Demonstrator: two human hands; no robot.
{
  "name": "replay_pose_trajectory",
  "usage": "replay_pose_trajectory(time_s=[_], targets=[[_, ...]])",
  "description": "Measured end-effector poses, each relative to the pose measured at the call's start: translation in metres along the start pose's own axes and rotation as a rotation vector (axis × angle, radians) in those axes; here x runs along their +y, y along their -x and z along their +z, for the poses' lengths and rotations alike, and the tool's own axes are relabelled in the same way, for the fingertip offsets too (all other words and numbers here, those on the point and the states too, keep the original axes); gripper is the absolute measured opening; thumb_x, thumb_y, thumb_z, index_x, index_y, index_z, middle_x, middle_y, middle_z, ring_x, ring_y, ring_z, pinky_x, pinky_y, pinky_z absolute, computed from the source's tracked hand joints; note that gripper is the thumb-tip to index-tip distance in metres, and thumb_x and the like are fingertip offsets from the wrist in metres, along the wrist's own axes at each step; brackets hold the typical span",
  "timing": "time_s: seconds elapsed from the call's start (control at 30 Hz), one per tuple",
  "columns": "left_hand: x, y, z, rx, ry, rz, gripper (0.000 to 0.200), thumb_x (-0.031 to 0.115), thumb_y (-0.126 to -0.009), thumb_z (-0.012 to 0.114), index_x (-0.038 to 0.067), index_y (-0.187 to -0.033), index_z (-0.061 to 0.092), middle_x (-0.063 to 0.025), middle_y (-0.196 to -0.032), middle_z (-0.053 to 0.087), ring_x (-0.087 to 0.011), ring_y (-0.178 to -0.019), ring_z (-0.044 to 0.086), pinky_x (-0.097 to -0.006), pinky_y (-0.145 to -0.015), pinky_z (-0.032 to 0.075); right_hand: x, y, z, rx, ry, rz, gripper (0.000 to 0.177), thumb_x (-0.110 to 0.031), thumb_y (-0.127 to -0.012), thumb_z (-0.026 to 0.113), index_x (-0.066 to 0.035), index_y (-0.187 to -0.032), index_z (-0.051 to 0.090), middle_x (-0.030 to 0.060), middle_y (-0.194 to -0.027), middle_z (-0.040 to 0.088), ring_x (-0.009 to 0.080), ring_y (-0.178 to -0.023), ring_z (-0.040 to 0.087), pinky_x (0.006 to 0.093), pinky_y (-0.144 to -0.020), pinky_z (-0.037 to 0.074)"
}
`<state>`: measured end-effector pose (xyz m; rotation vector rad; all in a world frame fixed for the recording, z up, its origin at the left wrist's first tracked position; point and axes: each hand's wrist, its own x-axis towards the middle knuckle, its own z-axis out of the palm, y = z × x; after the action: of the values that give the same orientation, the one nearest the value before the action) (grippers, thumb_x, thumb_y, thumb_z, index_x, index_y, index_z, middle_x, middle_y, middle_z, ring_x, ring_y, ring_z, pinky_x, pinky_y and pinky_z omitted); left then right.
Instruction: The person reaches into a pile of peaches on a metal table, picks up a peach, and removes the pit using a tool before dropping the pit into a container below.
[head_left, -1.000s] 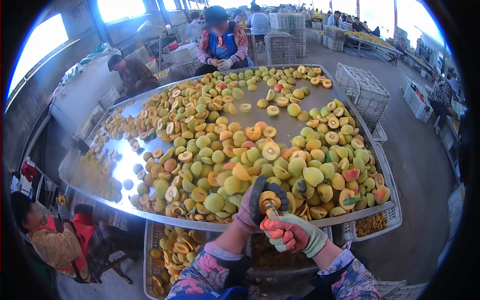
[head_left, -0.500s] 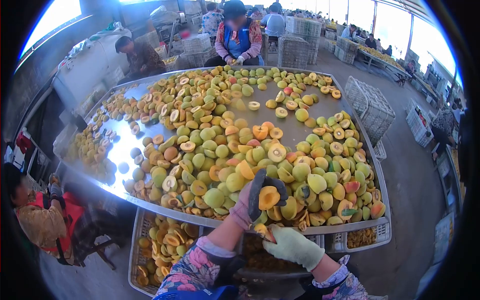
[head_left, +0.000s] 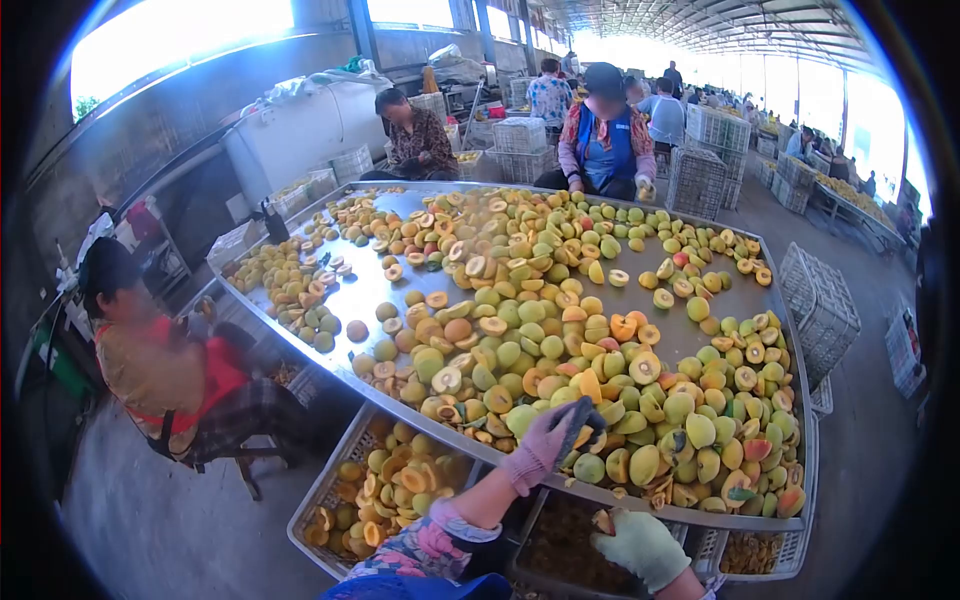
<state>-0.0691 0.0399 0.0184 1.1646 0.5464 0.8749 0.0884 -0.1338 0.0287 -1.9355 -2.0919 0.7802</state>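
Note:
My left hand (head_left: 550,440), in a pink glove with dark fingers, is over the near edge of the metal table (head_left: 370,392). Its fingers are curled and what they hold, if anything, is hidden. Halved yellow-green fruits (head_left: 645,368) lie in a large heap just beyond it. Lower right, my right hand (head_left: 640,548) wears a pale glove and is closed over a crate of dark brown pieces (head_left: 565,545). A small brownish item (head_left: 603,521) shows at its fingertips, too small to name.
Below the table's near side stands a crate of fruit halves (head_left: 395,490), with another crate (head_left: 750,553) at right. One person (head_left: 165,360) sits at left, two more (head_left: 605,140) beyond the table. Stacked crates (head_left: 820,305) stand to the right.
The view has swung left and up. The fruit half no longer shows in my left hand. My right hand has moved away from my left hand, down over the crate.

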Motion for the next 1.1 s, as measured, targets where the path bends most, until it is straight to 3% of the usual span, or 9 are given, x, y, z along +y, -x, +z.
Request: replay_pose_trajectory(time_s=[0.1,0.17,0.3,0.57,0.7,0.77,0.93,1.0,1.1], targets=[[0.015,0.045,-0.056,0.341,-0.507,0.073,0.028,0.019,-0.100,0.054,0.000,-0.119,0.064,-0.0048,-0.098,0.069,-0.0076,-0.083,0.060,-0.0233,-0.074,0.051,-0.001,0.008,0.002,0.028,0.031,-0.039,0.030,-0.036,-0.084,0.061,-0.007,-0.089,0.055,0.0198,-0.080,0.064,0.0405,-0.081,0.065,0.0501,-0.073,0.051],[-0.005,0.065,-0.117,0.562,-0.846,0.127,0.029,0.024,-0.095,0.059,0.004,-0.114,0.066,-0.0133,-0.103,0.070,-0.0273,-0.090,0.066,-0.0352,-0.083,0.052,-0.006,0.011,-0.002,0.032,0.049,-0.047,0.033,-0.037,-0.084,0.062,-0.006,-0.091,0.056,0.0209,-0.083,0.066,0.0407,-0.083,0.066,0.0501,-0.074,0.052],[0.039,0.081,-0.101,0.490,-1.451,0.244,0.031,0.019,-0.087,0.067,0.007,-0.116,0.065,-0.0159,-0.108,0.067,-0.0388,-0.105,0.060,-0.0419,-0.094,0.049,-0.018,0.008,0.000,0.091,-0.065,0.078,0.037,-0.039,-0.085,0.064,-0.004,-0.094,0.058,0.0220,-0.084,0.066,0.0419,-0.084,0.065,0.0505,-0.076,0.052],[0.021,0.011,0.040,-0.081,-0.791,0.345,0.030,0.014,-0.089,0.066,0.005,-0.118,0.063,-0.0141,-0.115,0.063,-0.0300,-0.106,0.062,-0.0361,-0.092,0.050,-0.042,0.008,-0.045,0.313,-0.182,0.112,0.035,-0.032,-0.084,0.068,0.000,-0.093,0.057,0.0200,-0.074,0.066,0.0393,-0.073,0.067,0.0442,-0.068,0.053],[-0.016,-0.012,0.048,-0.008,-0.583,0.451,0.037,0.008,-0.086,0.069,0.002,-0.121,0.060,-0.0144,-0.115,0.062,-0.0279,-0.105,0.063,-0.0335,-0.090,0.051,-0.039,0.024,-0.086,0.344,-0.488,0.347,0.025,-0.019,-0.087,0.068,0.003,-0.090,0.056,0.0087,-0.068,0.063,0.0152,-0.055,0.064,0.0298,-0.052,0.050],[-0.024,-0.013,0.041,0.017,-0.592,0.507,0.037,0.007,-0.085,0.070,0.002,-0.120,0.061,-0.0152,-0.116,0.062,-0.0294,-0.106,0.063,-0.0354,-0.090,0.051,0.019,0.023,-0.086,0.363,-0.252,0.284,0.036,-0.032,-0.084,0.066,0.002,-0.087,0.056,0.0217,-0.073,0.065,0.0382,-0.072,0.067,0.0441,-0.066,0.051],[-0.026,-0.017,0.035,0.005,-0.694,0.657,0.037,0.009,-0.084,0.071,0.006,-0.121,0.062,-0.0147,-0.121,0.063,-0.0323,-0.108,0.061,-0.0396,-0.092,0.050,0.011,-0.011,-0.147,0.288,-0.188,0.352,0.036,-0.030,-0.082,0.067,0.003,-0.088,0.053,0.0218,-0.069,0.063,0.0381,-0.071,0.066,0.0438,-0.065,0.050],[-0.030,-0.019,0.038,-0.002,-0.679,0.652,0.038,0.010,-0.084,0.071,0.007,-0.121,0.063,-0.0140,-0.122,0.063,-0.0321,-0.109,0.061,-0.0398,-0.092,0.049,0.008,-0.041,-0.169,0.231,-0.025,0.382,0.033,-0.026,-0.083,0.069,0.002,-0.091,0.054,0.0135,-0.068,0.062,0.0234,-0.060,0.065,0.0361,-0.057,0.052],[-0.030,-0.017,0.042,-0.034,-0.774,0.602,0.039,0.012,-0.084,0.071,0.009,-0.122,0.063,-0.0123,-0.122,0.063,-0.0316,-0.110,0.060,-0.0395,-0.092,0.049,0.040,-0.101,-0.190,0.308,0.290,0.247,0.035,-0.031,-0.079,0.065,0.000,-0.091,0.055,0.0223,-0.080,0.066,0.0392,-0.080,0.067,0.0458,-0.073,0.053]])
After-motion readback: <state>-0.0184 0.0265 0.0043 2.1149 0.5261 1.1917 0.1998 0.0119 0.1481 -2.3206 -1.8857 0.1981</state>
